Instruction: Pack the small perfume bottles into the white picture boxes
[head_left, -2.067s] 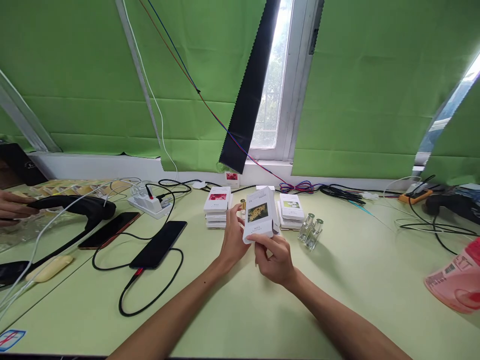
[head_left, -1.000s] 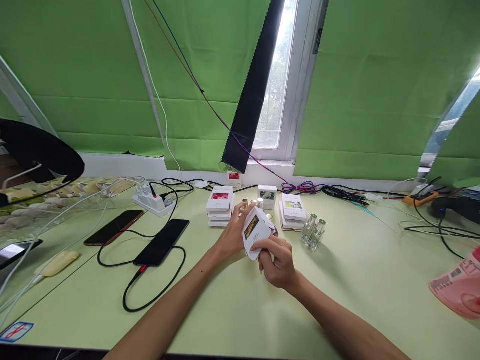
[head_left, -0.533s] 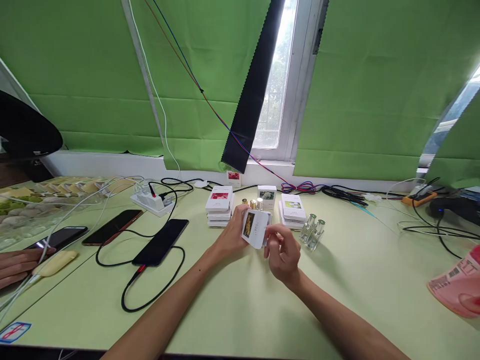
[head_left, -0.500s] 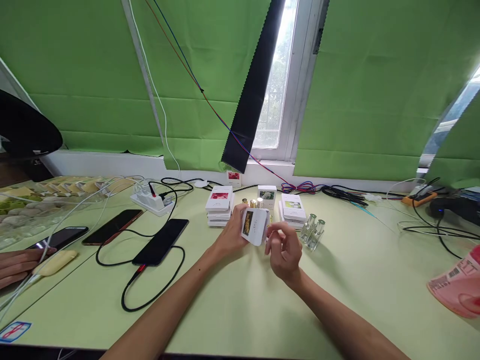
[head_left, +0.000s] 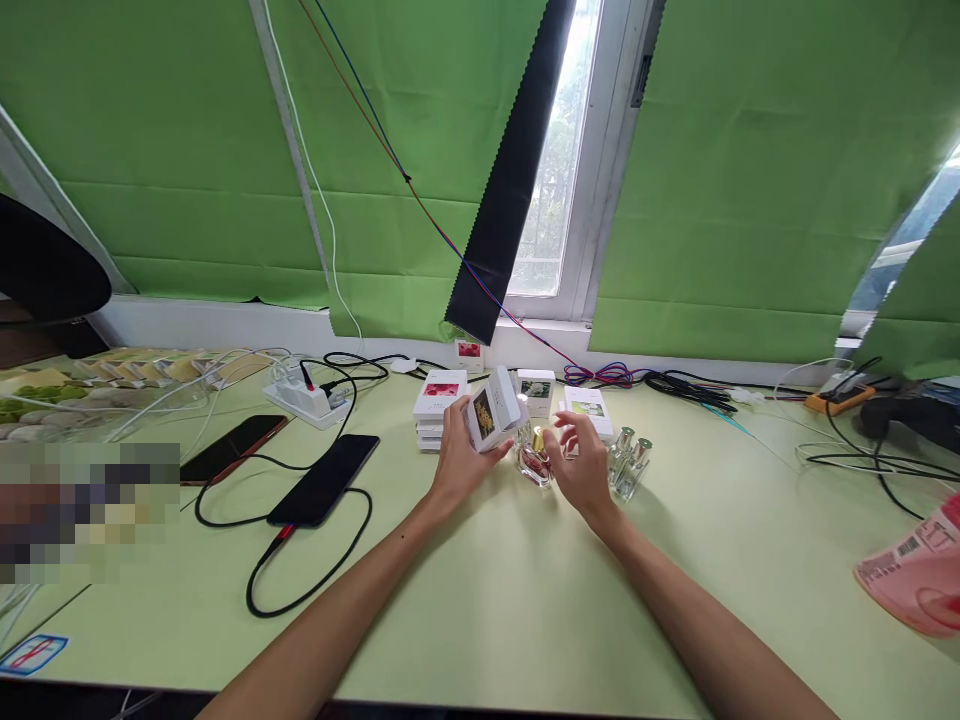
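Over the table (head_left: 495,610), left grip (head_left: 456,462) clamps a tilted box (head_left: 491,408) — right grip (head_left: 585,468) curled, its hold unclear.

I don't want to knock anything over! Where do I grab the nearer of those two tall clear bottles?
Probably pinch the nearer bottle by its slim body below the cap, from the right: the other bottle and the right hand crowd its left.

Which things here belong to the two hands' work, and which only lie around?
Seem to belong:
white box, in the left hand
gold-capped bottle, at the right hand
probably box stack, clear bottles

Seem to lie around:
black phone
power strip
pink packet
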